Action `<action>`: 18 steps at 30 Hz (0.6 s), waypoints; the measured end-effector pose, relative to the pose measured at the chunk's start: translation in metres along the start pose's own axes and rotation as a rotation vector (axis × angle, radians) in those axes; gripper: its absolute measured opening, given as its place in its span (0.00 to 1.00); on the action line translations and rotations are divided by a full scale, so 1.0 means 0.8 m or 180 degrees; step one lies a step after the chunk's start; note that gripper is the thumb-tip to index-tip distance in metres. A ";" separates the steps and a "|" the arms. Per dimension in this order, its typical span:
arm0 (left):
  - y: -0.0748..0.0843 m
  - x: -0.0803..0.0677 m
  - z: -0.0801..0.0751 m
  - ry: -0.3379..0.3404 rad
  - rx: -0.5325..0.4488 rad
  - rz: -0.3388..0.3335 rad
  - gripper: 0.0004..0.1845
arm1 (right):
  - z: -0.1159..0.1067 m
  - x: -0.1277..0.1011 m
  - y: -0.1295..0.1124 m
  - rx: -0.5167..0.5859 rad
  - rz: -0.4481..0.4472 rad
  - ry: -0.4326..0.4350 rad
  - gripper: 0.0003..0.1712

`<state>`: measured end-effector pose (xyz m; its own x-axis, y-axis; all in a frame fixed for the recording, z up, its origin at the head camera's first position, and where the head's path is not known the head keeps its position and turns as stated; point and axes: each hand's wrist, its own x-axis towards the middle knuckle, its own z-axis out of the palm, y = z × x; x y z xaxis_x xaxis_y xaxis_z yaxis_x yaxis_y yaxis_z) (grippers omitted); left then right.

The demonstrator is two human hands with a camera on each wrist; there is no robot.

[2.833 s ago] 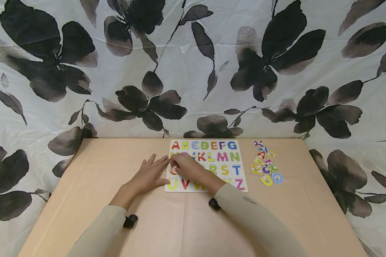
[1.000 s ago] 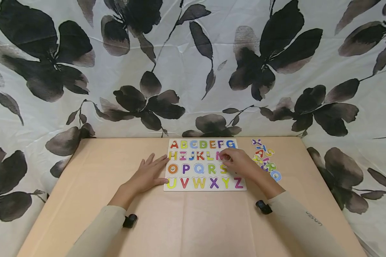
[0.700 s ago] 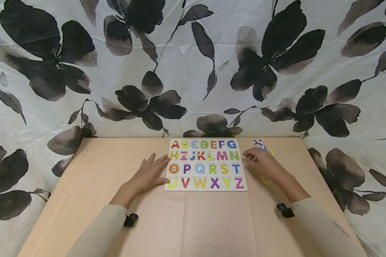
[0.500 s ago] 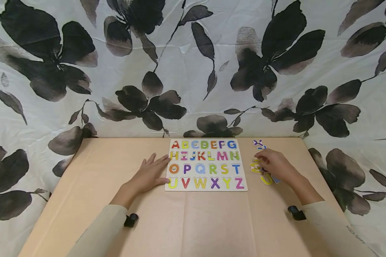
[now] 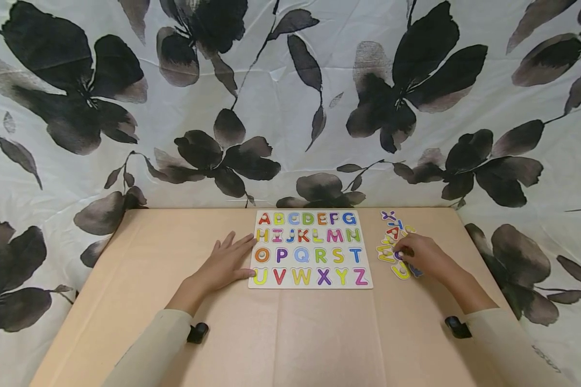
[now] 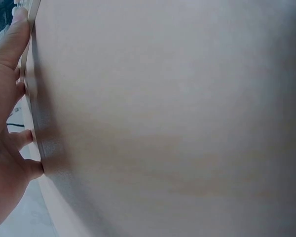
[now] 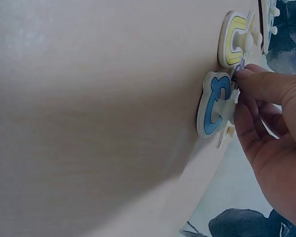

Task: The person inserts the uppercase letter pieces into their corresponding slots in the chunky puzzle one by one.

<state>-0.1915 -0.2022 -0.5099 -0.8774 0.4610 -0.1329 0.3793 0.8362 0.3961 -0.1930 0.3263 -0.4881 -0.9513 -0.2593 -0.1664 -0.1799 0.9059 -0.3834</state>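
The white alphabet board (image 5: 310,282) lies on the table with rows of coloured letters. My left hand (image 5: 227,263) rests along its left edge, fingers spread and thumb at the lower left corner; the left wrist view shows the thumb (image 6: 15,42) at the board's edge. To the right of the board, my right hand (image 5: 423,255) is over a loose pile of letter pieces, its thumb and fingers pinching a purple letter piece (image 7: 238,69), mostly hidden by them. Right by the fingertips are a blue letter Q piece (image 7: 204,118) and a yellow piece (image 7: 231,42), both with knobs.
More loose pieces lie in the pile, among them a purple X (image 5: 388,215), a red A (image 5: 392,233) and a yellow U-shaped piece (image 5: 401,271). The tan table (image 5: 198,355) ends at a hanging floral cloth (image 5: 310,123) behind.
My right hand has moved from the left part of the board, across it to the right, and down into the pile of loose letters. The left hand has stayed at the board's edge.
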 end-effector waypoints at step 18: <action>0.000 -0.001 0.000 0.0008 -0.0001 -0.0012 0.50 | -0.004 0.004 -0.006 0.0080 -0.0114 0.0153 0.05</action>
<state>-0.1904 -0.2028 -0.5102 -0.8795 0.4571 -0.1323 0.3759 0.8379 0.3957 -0.1956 0.3222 -0.4839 -0.9554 -0.2745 -0.1087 -0.2082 0.8875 -0.4110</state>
